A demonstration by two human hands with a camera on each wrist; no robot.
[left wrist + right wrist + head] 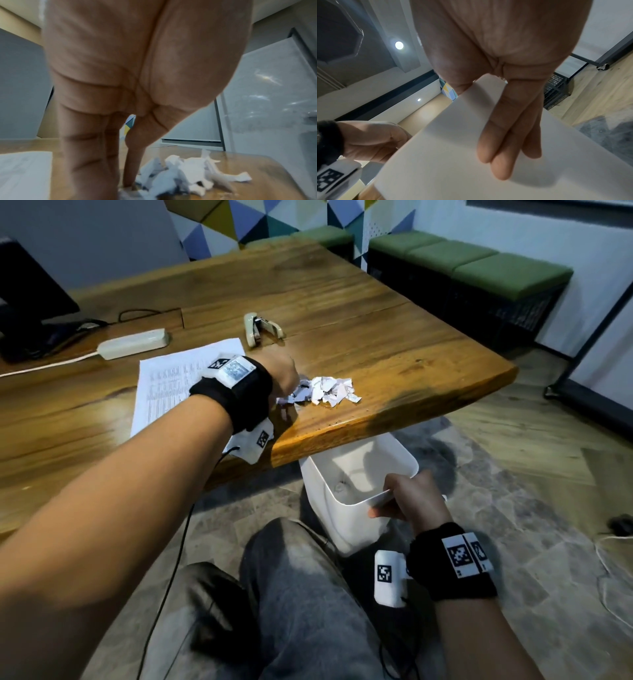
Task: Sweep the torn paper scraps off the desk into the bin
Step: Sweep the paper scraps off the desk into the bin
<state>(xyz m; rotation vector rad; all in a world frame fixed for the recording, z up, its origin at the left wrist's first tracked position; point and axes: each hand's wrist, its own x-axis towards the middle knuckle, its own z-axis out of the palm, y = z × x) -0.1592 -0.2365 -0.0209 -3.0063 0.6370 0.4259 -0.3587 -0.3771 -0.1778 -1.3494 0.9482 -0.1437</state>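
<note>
The wooden tabletop (342, 313) fills the far and left part of the scene, with its rounded right corner projecting over the floor. A white plastic bin (320, 491) is held below the near edge of the tabletop, tilted, with its open mouth facing up toward that edge. A printed paper sheet (161, 385) lies flat on the tabletop, left of the scraps. A beige power strip (133, 344) lies far left of the sheet, and a beige stapler (262, 328) lies just beyond the sheet's far right corner. The torn paper scraps (325, 392) form one loose pile on the tabletop near its near edge, above the bin. The left hand (284, 374) stands on the tabletop with fingers (132, 162) extended downward, fingertips on the surface and touching the left side of the pile. The right hand (411, 498) grips the near rim of the bin, thumb inside, straight fingers (508, 135) flat on the outer wall.
</note>
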